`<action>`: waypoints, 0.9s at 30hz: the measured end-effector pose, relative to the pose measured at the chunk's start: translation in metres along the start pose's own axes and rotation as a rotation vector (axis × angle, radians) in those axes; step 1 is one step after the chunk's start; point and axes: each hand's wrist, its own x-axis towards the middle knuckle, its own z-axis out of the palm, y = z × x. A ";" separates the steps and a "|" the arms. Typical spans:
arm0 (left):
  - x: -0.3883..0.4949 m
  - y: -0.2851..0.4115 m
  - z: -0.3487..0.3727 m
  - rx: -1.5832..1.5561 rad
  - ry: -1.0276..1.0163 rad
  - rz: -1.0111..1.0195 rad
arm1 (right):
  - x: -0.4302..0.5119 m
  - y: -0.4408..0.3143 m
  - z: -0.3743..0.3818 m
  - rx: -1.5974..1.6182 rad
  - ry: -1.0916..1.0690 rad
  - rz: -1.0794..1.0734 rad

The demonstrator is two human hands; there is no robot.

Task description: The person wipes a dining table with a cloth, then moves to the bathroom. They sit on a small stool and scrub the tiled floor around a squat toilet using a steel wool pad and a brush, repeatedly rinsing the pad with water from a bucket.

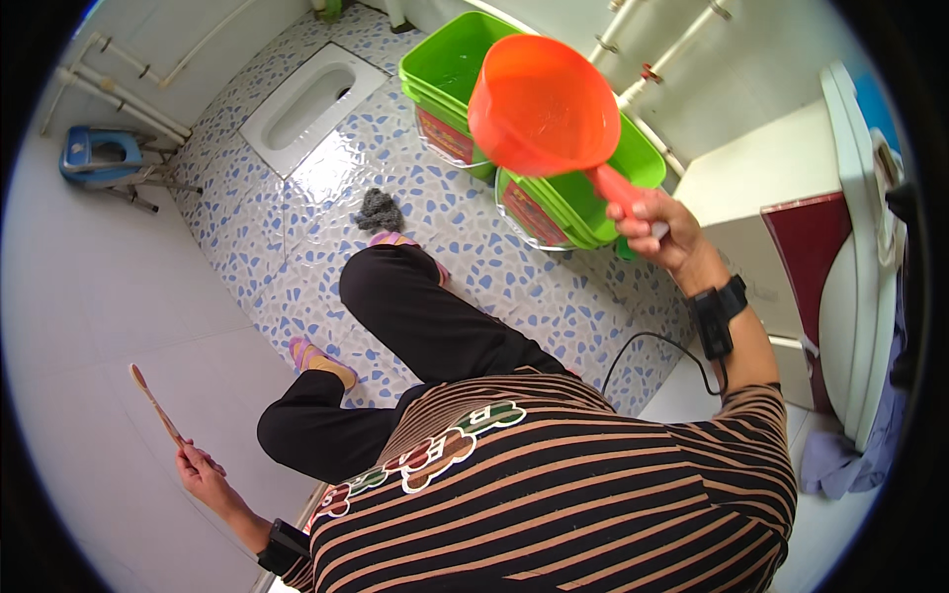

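Note:
My right hand [663, 230] grips the handle of an orange-red plastic water dipper [545, 104], raised above two green plastic buckets. One bucket [452, 63] stands behind the dipper at the upper left, with water visible in it; the other bucket [637, 159] is closer to my right wrist. At the lower left my left hand [202, 468] holds a long, thin brush [156, 404] by its end, its head pointing up and away from me. A white squat toilet [315, 104] is set in the wet tiled floor. A dark grey wad [378, 210] lies near my foot.
A blue folding stool or seat with metal legs [104, 154] is by the left wall. White pipes [126, 107] run along the walls. On the right stand a white and dark red cabinet [808, 237] and a hanging lilac cloth [838, 463]. A black cable [652, 335] hangs from my right wrist.

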 end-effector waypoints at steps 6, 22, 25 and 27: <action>0.026 0.009 0.011 -0.017 -0.077 0.067 | -0.103 0.056 -0.020 0.001 0.096 0.162; 0.034 0.013 0.032 0.050 -0.169 0.046 | -0.251 0.221 -0.189 0.539 0.788 0.019; 0.027 0.021 0.033 0.052 -0.223 0.050 | -0.246 0.238 -0.272 0.513 1.014 -0.064; 0.021 0.026 0.029 0.110 -0.182 0.041 | -0.249 0.248 -0.326 0.392 1.161 0.074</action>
